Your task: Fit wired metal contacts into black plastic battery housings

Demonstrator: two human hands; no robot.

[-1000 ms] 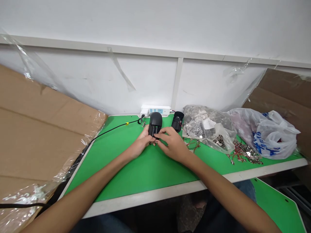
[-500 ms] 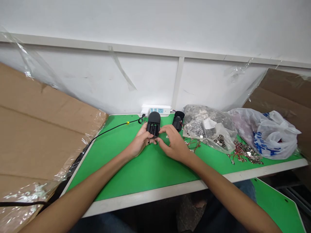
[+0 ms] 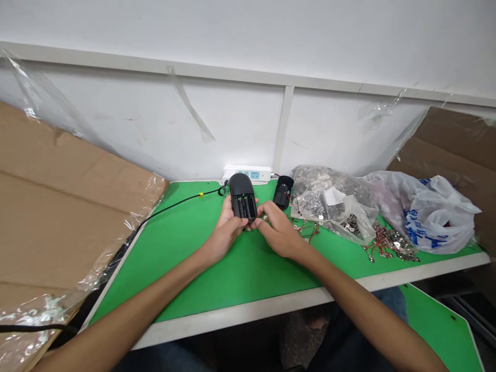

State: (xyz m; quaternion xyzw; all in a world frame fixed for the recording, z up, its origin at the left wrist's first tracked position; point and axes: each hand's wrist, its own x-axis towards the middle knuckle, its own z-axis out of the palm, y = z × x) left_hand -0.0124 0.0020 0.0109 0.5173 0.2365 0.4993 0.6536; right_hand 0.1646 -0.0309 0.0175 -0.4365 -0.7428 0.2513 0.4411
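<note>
Clasping a black, round-topped plastic housing [image 3: 242, 192] with slotted compartments over the green-topped bench [image 3: 186, 232], the left hand [image 3: 225, 228] has its grip clamped on the housing's lower end, while the right hand [image 3: 278, 230] brings thumb and forefinger to its lower right corner, whether pinching anything one cannot tell.

There are two hands: one left hand [image 3: 228, 230] and one right hand [image 3: 281, 231]. Black cases number two, a held case [image 3: 241, 187] and a lying case [image 3: 283, 192]. Bags number two, a clear bag [image 3: 315, 178] and a white bag [image 3: 430, 209]. There is one power strip [image 3: 262, 174] and one yellow tag [image 3: 200, 195]. The loose metal pieces [image 3: 399, 244] are too many to count.
</note>
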